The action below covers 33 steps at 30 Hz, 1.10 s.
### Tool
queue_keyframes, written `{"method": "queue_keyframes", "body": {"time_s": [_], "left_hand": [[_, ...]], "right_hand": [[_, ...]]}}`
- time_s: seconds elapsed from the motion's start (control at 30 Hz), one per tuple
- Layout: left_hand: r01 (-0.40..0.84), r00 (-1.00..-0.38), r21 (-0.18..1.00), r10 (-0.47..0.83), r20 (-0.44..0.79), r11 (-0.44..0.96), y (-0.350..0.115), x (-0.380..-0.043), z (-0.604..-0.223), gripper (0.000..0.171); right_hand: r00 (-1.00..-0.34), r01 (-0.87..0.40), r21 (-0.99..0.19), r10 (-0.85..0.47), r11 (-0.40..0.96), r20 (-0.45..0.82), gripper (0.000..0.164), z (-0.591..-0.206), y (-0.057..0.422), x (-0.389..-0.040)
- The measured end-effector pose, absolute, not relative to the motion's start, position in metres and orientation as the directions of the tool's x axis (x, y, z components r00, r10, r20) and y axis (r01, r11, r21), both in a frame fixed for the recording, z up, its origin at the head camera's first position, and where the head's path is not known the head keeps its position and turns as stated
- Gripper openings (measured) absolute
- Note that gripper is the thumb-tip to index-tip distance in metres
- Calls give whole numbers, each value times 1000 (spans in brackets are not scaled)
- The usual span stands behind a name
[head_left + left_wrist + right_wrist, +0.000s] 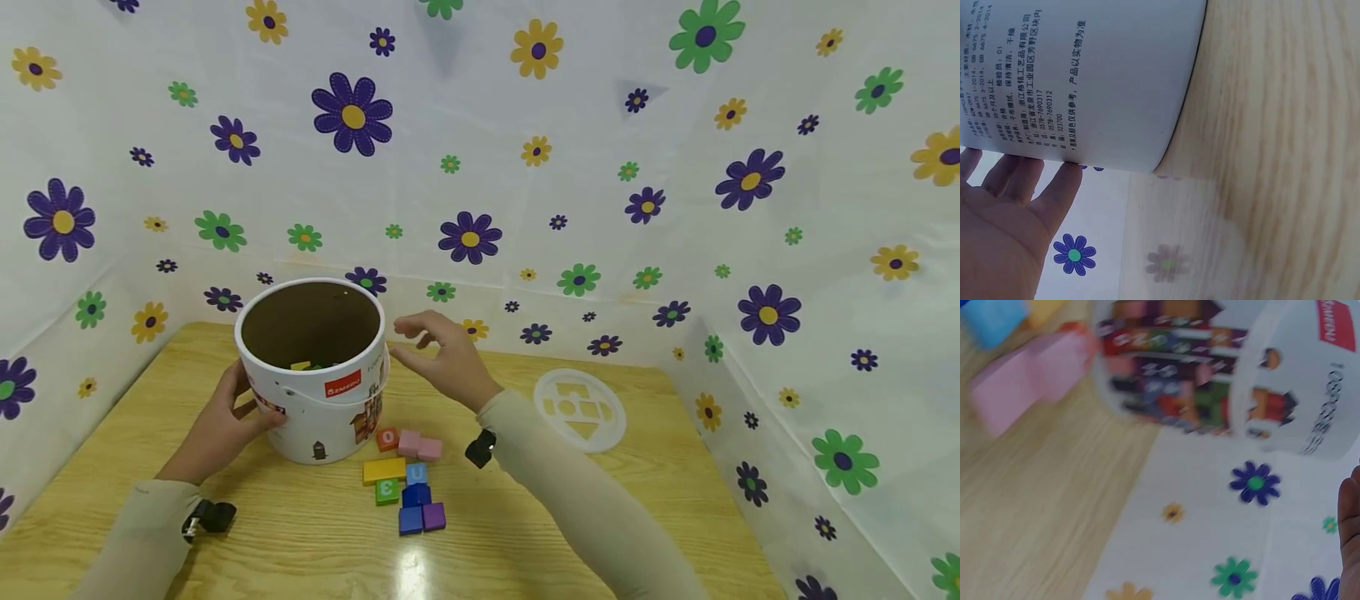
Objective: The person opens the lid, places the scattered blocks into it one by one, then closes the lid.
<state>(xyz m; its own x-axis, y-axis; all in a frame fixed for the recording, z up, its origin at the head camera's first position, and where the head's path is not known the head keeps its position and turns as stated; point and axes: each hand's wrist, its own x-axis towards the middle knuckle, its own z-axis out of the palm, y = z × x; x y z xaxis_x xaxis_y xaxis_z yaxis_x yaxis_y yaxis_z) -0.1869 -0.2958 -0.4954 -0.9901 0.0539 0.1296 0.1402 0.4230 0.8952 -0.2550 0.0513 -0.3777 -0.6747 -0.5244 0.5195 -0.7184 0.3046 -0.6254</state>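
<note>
A white bucket (322,427) with a printed side and a wire handle stands upright on the left of the table. A few coloured pieces (301,366) show inside it. My left hand (225,429) rests against its left side, thumb toward the front; in the left wrist view, extended fingers (1060,190) touch the wall below printed text. Just off the bucket's right rim hovers my right hand (446,358), fingers loosely bent and holding nothing. Beside the bucket's base lie several toy blocks, among them a yellow block (384,472), a pink block (409,443) and a purple block (433,516).
A round white board (617,425) with cut-out shapes lies on the wooden table (540,525), right of my right forearm. A flower-printed white sheet (480,179) hangs behind the table and along both sides.
</note>
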Motion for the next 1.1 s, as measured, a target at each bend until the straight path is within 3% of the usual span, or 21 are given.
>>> {"method": "queue_keyframes", "body": {"time_s": [0.13,0.37,0.5,0.67,0.83,1.1], "left_hand": [[139,-990,896,53,129,422,-298,-187,-497,110],[155,-988,896,67,140,417,-301,-188,-500,109],[158,-987,895,67,143,417,-300,-187,-499,108],[149,-989,893,59,137,424,-298,-187,-498,108],[143,-990,890,52,133,432,-297,-188,-498,108],[158,-987,893,58,147,422,-297,-188,-500,107]], "right_hand": [[-699,-700,-603,-543,383,465,30,-403,85,-251],[-747,-612,-626,-614,485,255,33,-452,137,-226],[-717,-570,-637,-693,520,76,39,-469,150,-206],[-619,-585,-622,-782,520,-71,37,-483,153,-187],[-546,-657,-571,-833,493,-91,31,-492,151,-180],[-560,-686,-519,-826,509,-71,21,-492,143,-176]]}}
